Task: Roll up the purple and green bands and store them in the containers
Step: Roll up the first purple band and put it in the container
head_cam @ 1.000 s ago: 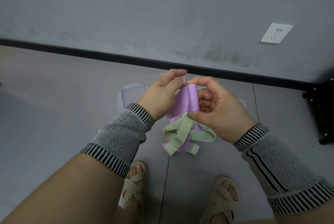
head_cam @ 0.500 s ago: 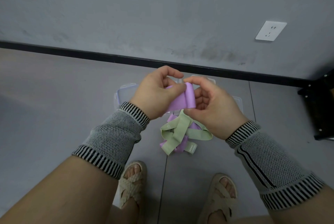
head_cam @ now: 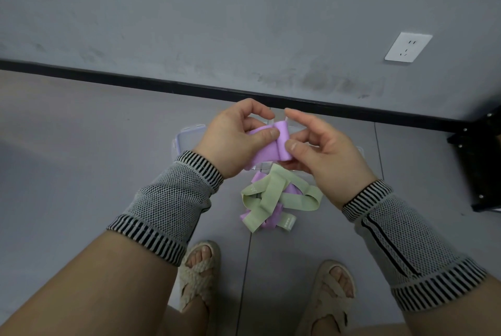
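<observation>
Head view: left hand [head_cam: 233, 143] and right hand [head_cam: 322, 156] pinch a smooth, partly rolled purple band [head_cam: 271, 150].

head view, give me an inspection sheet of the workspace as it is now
surface: grey tiled floor.
job's things: purple band partly rolled, held in both hands; green bands tangled with more purple on the floor; clear containers behind the hands, mostly hidden.
clutter: nothing seen.
hands: left hand and right hand both pinch the purple band.
cables: nothing seen.
surroundings: grey wall, black baseboard, white socket, black frame at right, sandals.
</observation>
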The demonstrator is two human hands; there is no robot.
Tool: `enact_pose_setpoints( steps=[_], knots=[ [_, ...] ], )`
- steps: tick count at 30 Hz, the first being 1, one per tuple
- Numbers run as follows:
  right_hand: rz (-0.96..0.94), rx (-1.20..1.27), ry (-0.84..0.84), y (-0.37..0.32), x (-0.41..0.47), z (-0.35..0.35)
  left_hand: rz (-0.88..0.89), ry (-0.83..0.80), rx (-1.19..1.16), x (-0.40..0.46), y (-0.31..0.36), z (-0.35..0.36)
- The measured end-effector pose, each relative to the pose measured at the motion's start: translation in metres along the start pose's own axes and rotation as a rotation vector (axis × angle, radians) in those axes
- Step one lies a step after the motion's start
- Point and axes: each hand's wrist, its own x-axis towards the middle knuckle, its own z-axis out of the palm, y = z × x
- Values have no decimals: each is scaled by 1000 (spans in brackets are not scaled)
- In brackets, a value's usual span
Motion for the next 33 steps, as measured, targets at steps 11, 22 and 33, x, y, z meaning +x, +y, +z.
enact_pose_setpoints(
  steps=[11, 22, 33],
  knots=[
    [-4, -127, 101, 5, 3, 6, 29, 12, 15, 2, -6, 4],
    [-6, -35, 130, 3, 2, 3, -33, 70, 64, 1, -4, 3],
    [84, 396, 209, -4, 4, 0, -3, 86, -82, 3, -6, -4]
  ],
)
